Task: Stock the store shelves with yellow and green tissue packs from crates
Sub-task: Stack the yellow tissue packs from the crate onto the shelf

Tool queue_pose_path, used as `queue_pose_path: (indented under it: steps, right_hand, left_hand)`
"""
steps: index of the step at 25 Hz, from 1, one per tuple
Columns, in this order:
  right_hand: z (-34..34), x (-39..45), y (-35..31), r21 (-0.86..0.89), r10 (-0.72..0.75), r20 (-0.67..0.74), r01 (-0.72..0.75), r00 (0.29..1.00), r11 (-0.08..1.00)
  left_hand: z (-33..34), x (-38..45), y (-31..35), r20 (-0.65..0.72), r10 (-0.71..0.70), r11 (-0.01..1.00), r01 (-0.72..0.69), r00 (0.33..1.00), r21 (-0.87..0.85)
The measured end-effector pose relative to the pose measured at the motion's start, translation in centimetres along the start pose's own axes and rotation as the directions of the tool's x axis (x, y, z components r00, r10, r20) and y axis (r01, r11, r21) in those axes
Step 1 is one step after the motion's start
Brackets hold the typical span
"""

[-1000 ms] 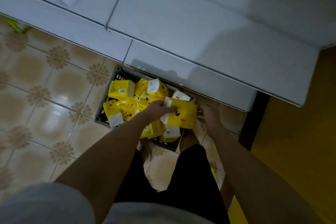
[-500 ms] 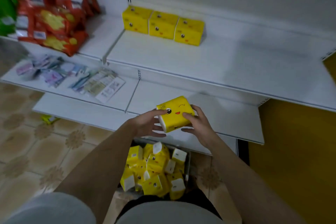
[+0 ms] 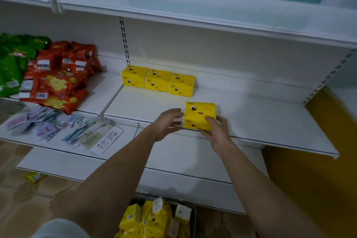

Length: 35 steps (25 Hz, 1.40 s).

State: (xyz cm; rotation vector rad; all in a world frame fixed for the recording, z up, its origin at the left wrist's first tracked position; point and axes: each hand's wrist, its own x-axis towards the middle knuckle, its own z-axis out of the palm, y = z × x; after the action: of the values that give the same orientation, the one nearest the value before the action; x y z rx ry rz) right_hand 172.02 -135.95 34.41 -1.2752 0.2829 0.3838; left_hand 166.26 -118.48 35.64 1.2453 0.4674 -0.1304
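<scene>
A yellow plastic-wrapped tissue pack with a winking cartoon face [image 3: 200, 115] is held at the front edge of the white metal shelf [image 3: 260, 121]; whether it rests on it is unclear. Three matching yellow packs [image 3: 157, 82] are lined up side by side at the shelf's back. More yellow packs are piled in the dark crate [image 3: 190, 216] on the floor below.

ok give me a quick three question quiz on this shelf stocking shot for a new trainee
1. True or false: the yellow tissue pack in hand already touches the row of three packs.
2. Which hand grips the pack? A) left hand B) right hand C) neither
3. Fill in: left of the row lie red and ____ snack bags.

Key: 1 false, it sits apart, nearer the shelf front edge. 2 B; the left hand's fingers are loose beside it. 3 green.
</scene>
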Motion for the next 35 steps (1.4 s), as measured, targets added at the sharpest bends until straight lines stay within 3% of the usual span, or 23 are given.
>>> queue_pose_path:
  steps: [5, 9, 16, 19, 22, 25, 28, 31, 35]
  right_hand:
    - [-0.5, 6.8, -1.6, 0.006, 0.019, -0.124, -0.018, 0.992, 1.0]
    - [-0.6, 12.0, -3.1, -0.364, -0.097, -0.176, 0.026, 0.98, 0.931]
    - [0.9, 18.1, -4.9, -0.432, -0.146, -0.072, 0.101, 0.987, 0.896]
    - [1.4, 18.9, -5.0, -0.382, -0.157, -0.054, 0.125, 0.986, 0.916]
    - [1.6, 18.8, -5.0, -0.36, -0.13, -0.077, 0.094, 0.989, 0.928]
    - [1.4, 16.7, -5.4, -0.343, -0.191, -0.161, 0.127, 0.968, 0.931]
    - [2.4, 12.1, -5.5, -0.267, -0.321, -0.077, 0.29, 0.944, 0.919]
    - [4.0, 6.6, -2.8, -0.282, -0.413, 0.126, 0.432, 0.902, 0.857]
    - [4.6, 1.3, 3.8, -0.349, -0.294, 0.354, 0.417, 0.888, 0.839]
  left_hand:
    - [5.1, 4.8, 0.7, -0.095, 0.088, 0.979, -0.069, 0.992, 0.193]
    - [6.9, 9.0, 1.6, -0.154, 0.132, 0.98, -0.106, 0.979, 0.171]
    - [9.1, 13.5, 2.9, -0.257, 0.181, 0.983, -0.167, 0.949, 0.076]
    - [9.1, 14.3, 3.5, -0.279, 0.188, 0.982, -0.177, 0.942, 0.064]
    - [8.2, 14.4, 3.7, -0.275, 0.17, 0.984, -0.149, 0.946, 0.093]
    - [7.1, 12.8, 3.6, -0.3, 0.204, 0.976, -0.171, 0.932, 0.132]
    - [5.5, 9.5, 3.2, -0.413, 0.353, 0.936, -0.318, 0.84, 0.153]
    - [2.2, 5.7, 0.6, -0.571, 0.483, 0.871, -0.433, 0.664, 0.232]
    - [-3.7, 1.8, -6.9, -0.747, 0.395, 0.91, -0.342, 0.534, 0.237]
